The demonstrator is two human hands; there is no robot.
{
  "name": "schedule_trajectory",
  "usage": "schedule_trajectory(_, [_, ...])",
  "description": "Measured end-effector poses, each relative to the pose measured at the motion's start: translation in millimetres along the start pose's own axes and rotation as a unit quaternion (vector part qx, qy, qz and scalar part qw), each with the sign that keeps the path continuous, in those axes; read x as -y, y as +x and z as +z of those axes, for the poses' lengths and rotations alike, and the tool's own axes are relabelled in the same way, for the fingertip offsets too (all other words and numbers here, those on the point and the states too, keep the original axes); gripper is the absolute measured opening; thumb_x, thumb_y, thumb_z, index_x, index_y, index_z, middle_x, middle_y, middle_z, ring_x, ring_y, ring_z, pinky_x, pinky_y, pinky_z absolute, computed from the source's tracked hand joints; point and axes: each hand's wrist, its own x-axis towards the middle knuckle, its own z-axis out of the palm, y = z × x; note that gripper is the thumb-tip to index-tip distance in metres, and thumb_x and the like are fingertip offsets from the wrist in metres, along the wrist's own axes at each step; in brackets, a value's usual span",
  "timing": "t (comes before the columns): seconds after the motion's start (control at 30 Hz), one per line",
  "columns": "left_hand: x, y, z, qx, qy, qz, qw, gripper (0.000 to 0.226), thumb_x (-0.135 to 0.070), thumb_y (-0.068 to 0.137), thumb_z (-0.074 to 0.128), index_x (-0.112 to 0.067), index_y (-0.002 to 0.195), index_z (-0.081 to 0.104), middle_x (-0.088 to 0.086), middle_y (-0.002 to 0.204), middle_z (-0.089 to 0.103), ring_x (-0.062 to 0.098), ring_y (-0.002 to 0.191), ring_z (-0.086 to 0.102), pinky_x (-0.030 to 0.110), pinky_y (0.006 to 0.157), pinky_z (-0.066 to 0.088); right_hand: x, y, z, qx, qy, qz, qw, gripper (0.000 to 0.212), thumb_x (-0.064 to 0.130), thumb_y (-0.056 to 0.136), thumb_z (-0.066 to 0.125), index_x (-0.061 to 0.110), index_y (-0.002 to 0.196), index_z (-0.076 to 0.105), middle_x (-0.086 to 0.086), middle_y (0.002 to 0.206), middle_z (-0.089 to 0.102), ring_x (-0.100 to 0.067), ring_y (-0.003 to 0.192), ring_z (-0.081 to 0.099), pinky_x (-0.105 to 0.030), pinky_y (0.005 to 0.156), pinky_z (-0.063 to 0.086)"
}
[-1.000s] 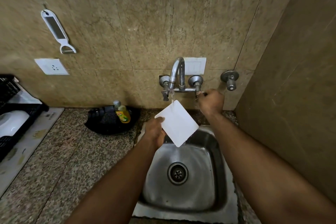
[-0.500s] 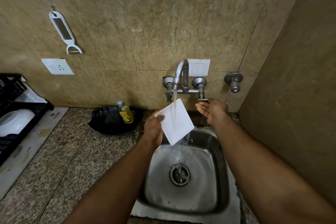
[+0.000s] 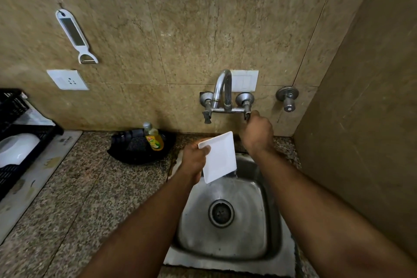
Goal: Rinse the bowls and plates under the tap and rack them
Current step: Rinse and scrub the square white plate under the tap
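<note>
Holding a square white plastic plate (image 3: 220, 157) tilted above the steel sink (image 3: 228, 221), the left hand (image 3: 195, 158) pinches its upper left corner with curled fingers. The right hand (image 3: 257, 133) reaches the right valve of the wall-mounted chrome tap (image 3: 225, 95), its fingers wrapped on the handle. A black rack (image 3: 15, 137) with a white bowl (image 3: 17, 149) stands at the table's left edge.

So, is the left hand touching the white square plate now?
Touching. The head view shows the left hand gripping the white square plate at its left edge, thumb lying on the upper left corner.
</note>
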Motion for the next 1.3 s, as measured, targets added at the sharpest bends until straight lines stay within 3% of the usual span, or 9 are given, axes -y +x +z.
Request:
schedule_trajectory(0.27, [1.9,2.1,4.4,-0.026,0.018,0.001,1.0,0.014,-0.018,0.096,0.068,-0.017,0.11,0.07,0.01,0.106,0.076,0.034,0.097,0.073,0.056,0.088,0.06,-1.3,1.6,-4.9,0.034,-0.055,-0.036,0.997,0.032,0.01,0.098,0.051,0.005,0.13,0.052,-0.011,0.104,0.072,-0.029,0.092,0.071,-0.032,0.069,0.051])
schedule_trajectory(0.43, [2.0,-1.6,2.5,-0.015,-0.017,0.032,0.999,0.012,-0.01,0.097,0.066,-0.011,0.107,0.073,0.016,0.107,0.077,0.04,0.1,0.072,0.054,0.09,0.059,-6.7,-12.7,-2.4,0.061,0.009,-0.03,0.998,0.075,0.022,0.091,0.062,0.004,0.155,0.026,-0.007,0.095,0.069,-0.028,0.086,0.068,-0.034,0.067,0.054])
schedule_trajectory(0.53, [1.6,-4.0,-4.2,0.005,-0.054,0.035,0.998,0.018,-0.012,0.095,0.07,-0.009,0.112,0.072,0.017,0.11,0.076,0.043,0.105,0.071,0.061,0.091,0.058,-11.5,-25.0,4.4,0.095,0.078,0.002,0.992,0.041,0.041,0.09,0.06,0.013,0.12,0.062,-0.006,0.096,0.072,-0.029,0.084,0.068,-0.038,0.075,0.059])
schedule_trajectory(0.6, [-1.1,-6.4,-8.4,0.029,-0.101,0.032,0.994,0.017,-0.008,0.093,0.071,-0.009,0.11,0.072,0.017,0.111,0.076,0.04,0.103,0.072,0.061,0.091,0.057,-12.6,-31.7,8.6,0.195,0.222,0.064,0.953,0.038,0.047,0.085,0.062,0.015,0.101,0.073,-0.003,0.097,0.077,-0.025,0.084,0.072,-0.04,0.08,0.06])
schedule_trajectory(0.7, [-6.3,-8.9,-10.6,0.052,-0.187,0.029,0.981,0.013,0.001,0.092,0.068,-0.006,0.104,0.068,0.017,0.106,0.076,0.031,0.093,0.074,0.054,0.089,0.058,-15.6,-41.8,7.3,0.329,0.352,0.116,0.869,0.027,0.034,0.09,0.073,0.01,0.103,0.077,-0.002,0.09,0.079,-0.021,0.076,0.076,-0.035,0.068,0.062])
schedule_trajectory(0.8, [-8.2,-13.9,-11.1,0.03,-0.17,0.04,0.984,0.012,0.0,0.092,0.069,-0.007,0.102,0.069,0.015,0.104,0.076,0.026,0.088,0.074,0.044,0.081,0.061,-22.3,-45.9,1.5,0.332,0.297,0.026,0.895,0.012,0.02,0.097,0.067,0.016,0.105,0.075,-0.004,0.092,0.077,-0.021,0.078,0.074,-0.042,0.063,0.063])
schedule_trajectory(0.97, [-5.8,-14.1,-20.4,-0.023,-0.07,0.025,0.997,0.022,0.002,0.086,0.076,-0.004,0.107,0.074,0.014,0.099,0.076,0.024,0.083,0.073,0.028,0.058,0.06,-20.9,-47.0,-17.9,0.157,0.004,-0.167,0.973,0.021,0.034,0.097,0.061,0.02,0.105,0.075,-0.005,0.093,0.075,-0.024,0.082,0.067,-0.035,0.072,0.054])
schedule_trajectory(1.07, [0.4,-15.4,-29.6,-0.003,-0.047,0.025,0.999,0.022,0.007,0.085,0.074,-0.005,0.102,0.075,0.019,0.097,0.077,0.027,0.078,0.072,0.029,0.061,0.06,-21.4,-56.4,-24.4,0.092,-0.068,-0.234,0.966,0.018,0.029,0.097,0.059,0.027,0.108,0.072,-0.003,0.097,0.073,-0.025,0.087,0.067,-0.033,0.073,0.05])
schedule_trajectory(1.3, [20.1,-24.2,-46.5,-0.016,0.029,0.033,0.999,0.017,0.009,0.087,0.072,-0.004,0.096,0.076,0.018,0.083,0.076,0.03,0.073,0.072,0.036,0.071,0.061,-23.5,-73.4,-1.1,0.14,-0.094,-0.243,0.955,0.02,0.029,0.102,0.052,0.024,0.109,0.07,-0.005,0.102,0.073,-0.025,0.092,0.067,-0.032,0.074,0.047])
